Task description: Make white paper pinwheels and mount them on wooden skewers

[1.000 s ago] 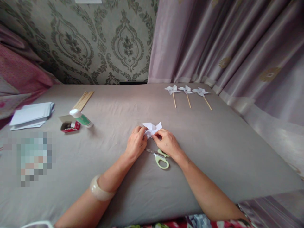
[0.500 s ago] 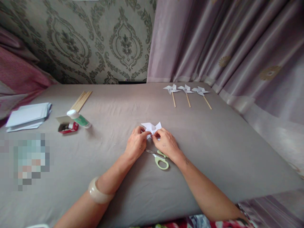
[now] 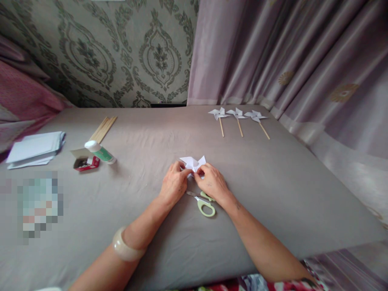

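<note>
At far left on a grey cloth-covered surface (image 3: 273, 194) lies a stack of white paper (image 3: 33, 149), with a pixelated item (image 3: 39, 208) nearer the person. Next come an open red box (image 3: 86, 163) of small, indistinct contents, a bundle of wooden sticks (image 3: 104, 128) and a white-capped bottle (image 3: 102, 153), grouped aside, which seems to leave the middle free for handwork.

In the centre, the left hand (image 3: 174, 182), a pale bangle (image 3: 125, 246) on its forearm, pinches the left side of a folded white paper (image 3: 193, 161) between thumb and fingers, probably to steady its points. Green-handled scissors (image 3: 206, 208) rest between the wrists, likely for easy reach. The right hand (image 3: 212, 180) grips the paper's near right side, thumb against fingertips, perhaps keeping the folds from springing open.

Farther right, three white pinwheels (image 3: 238, 114) on sticks lie in a row near the back edge, apparently out of the way.
</note>
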A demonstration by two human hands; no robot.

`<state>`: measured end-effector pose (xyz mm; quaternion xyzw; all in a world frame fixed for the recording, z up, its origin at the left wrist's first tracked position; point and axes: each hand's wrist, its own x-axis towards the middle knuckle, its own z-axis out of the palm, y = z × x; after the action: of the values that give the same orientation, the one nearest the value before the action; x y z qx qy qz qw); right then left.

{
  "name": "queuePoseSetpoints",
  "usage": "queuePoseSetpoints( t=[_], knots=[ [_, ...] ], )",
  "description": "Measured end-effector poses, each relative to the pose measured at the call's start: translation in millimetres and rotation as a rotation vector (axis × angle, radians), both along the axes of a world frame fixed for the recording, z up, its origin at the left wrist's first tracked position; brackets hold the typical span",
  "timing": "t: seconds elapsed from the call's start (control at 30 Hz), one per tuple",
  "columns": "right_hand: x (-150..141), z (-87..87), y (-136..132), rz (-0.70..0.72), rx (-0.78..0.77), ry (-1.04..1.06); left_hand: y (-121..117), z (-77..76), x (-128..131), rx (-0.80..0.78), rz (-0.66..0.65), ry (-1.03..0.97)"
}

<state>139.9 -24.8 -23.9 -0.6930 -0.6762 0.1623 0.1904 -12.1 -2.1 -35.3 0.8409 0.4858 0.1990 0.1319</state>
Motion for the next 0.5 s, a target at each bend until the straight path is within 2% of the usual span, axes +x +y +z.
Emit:
queuePoseSetpoints(
  t=[0.37,0.5],
  knots=[
    [6.3,-3.1,0.6,0.017,0.084,0.095,-2.0,5.3,0.6,-0.006,-0.007,0.075],
    [8.2,-2.9,-1.2,0.059,0.105,0.042,-3.1,7.1,1.4,0.052,-0.021,0.103]
  ],
)
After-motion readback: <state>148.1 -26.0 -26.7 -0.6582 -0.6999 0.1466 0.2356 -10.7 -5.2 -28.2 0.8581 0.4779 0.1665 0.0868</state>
